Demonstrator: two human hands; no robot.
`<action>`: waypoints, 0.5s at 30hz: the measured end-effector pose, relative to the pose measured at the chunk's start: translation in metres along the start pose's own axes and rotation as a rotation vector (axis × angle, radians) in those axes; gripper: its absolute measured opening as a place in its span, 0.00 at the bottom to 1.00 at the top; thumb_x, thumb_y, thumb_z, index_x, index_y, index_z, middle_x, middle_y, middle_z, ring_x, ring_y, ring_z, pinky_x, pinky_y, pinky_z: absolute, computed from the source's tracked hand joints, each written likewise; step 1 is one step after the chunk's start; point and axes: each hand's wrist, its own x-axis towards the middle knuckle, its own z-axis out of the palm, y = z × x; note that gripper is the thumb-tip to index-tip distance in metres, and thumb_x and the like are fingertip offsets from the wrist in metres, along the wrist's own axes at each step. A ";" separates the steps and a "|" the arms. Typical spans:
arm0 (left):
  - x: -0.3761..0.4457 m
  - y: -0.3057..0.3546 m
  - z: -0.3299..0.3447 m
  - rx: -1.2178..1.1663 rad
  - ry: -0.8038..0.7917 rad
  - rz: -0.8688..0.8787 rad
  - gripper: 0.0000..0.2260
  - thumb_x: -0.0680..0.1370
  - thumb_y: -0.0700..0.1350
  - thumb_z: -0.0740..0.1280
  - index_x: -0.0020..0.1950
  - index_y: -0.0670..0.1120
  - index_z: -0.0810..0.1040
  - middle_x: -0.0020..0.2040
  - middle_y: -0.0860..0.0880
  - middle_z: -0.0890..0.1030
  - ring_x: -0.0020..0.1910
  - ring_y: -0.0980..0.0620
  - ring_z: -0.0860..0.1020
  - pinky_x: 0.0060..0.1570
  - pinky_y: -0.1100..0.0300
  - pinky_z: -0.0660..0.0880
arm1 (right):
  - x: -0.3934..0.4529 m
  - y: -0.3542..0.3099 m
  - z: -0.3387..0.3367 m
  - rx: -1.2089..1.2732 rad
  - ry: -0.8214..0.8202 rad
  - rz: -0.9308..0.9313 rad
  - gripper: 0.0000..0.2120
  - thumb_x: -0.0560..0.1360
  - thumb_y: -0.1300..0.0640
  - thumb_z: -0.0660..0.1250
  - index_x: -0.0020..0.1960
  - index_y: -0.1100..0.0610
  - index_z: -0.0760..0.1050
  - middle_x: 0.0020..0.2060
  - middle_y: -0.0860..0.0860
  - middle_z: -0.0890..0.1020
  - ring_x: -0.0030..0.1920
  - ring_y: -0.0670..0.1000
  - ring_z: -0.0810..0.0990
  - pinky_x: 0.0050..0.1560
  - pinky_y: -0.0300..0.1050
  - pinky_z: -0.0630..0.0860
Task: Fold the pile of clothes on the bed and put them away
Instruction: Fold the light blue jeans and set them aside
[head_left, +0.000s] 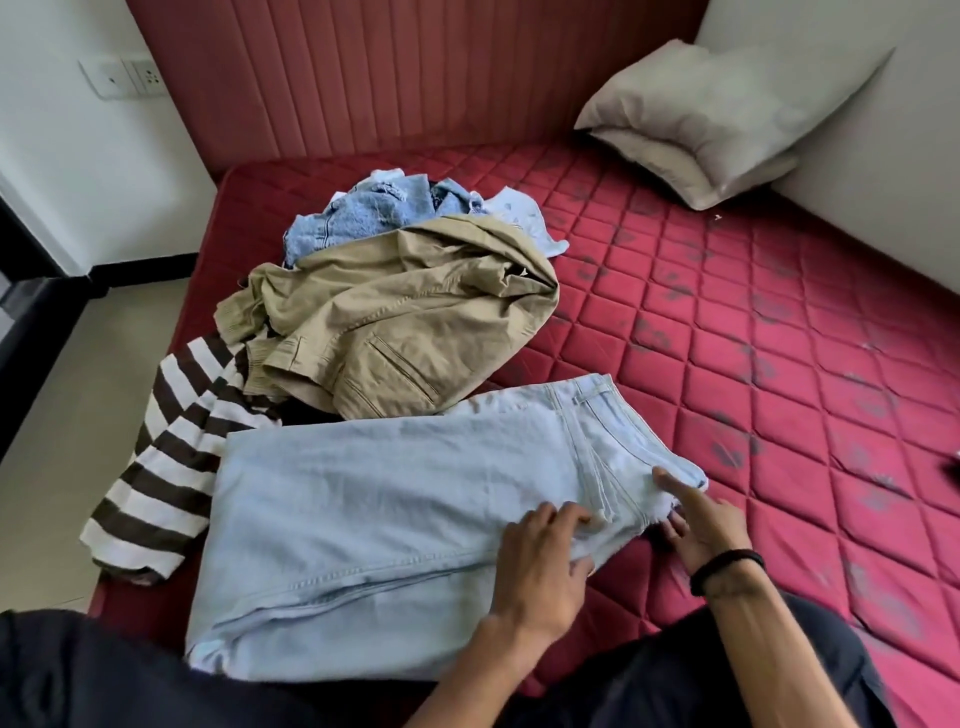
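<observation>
Pale blue jeans lie flat across the near part of the red quilted mattress, waistband toward the right. My left hand grips the denim near the crotch seam, thumb under a fold. My right hand, a black band on its wrist, holds the jeans' right edge with the thumb on top and fingers beneath. Behind the jeans sits the pile: a khaki jacket, a brown-and-white striped top and a blue denim garment.
Two grey pillows lean in the far right corner against the wall. A red padded headboard runs along the back. The mattress's left edge drops to the tiled floor. My dark-clothed legs fill the bottom of the view.
</observation>
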 end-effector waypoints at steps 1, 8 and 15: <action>0.002 0.003 0.002 -0.024 0.003 0.006 0.16 0.76 0.54 0.73 0.61 0.59 0.74 0.55 0.56 0.77 0.55 0.53 0.78 0.58 0.56 0.75 | -0.001 0.004 0.001 0.047 -0.040 0.008 0.32 0.71 0.63 0.80 0.72 0.63 0.73 0.58 0.60 0.85 0.41 0.51 0.86 0.31 0.40 0.80; 0.016 -0.020 0.018 0.135 0.041 0.061 0.26 0.77 0.58 0.66 0.75 0.56 0.70 0.78 0.52 0.65 0.78 0.50 0.61 0.77 0.50 0.61 | -0.017 0.011 0.028 0.003 -0.144 -0.255 0.15 0.69 0.71 0.78 0.55 0.65 0.83 0.49 0.59 0.87 0.49 0.57 0.86 0.45 0.45 0.85; 0.027 -0.011 0.022 -0.269 0.120 -0.059 0.24 0.84 0.63 0.56 0.61 0.50 0.84 0.74 0.47 0.76 0.77 0.54 0.67 0.77 0.51 0.62 | -0.002 0.018 0.029 0.077 -0.044 -0.240 0.09 0.73 0.71 0.74 0.50 0.61 0.83 0.50 0.59 0.86 0.48 0.57 0.84 0.48 0.48 0.83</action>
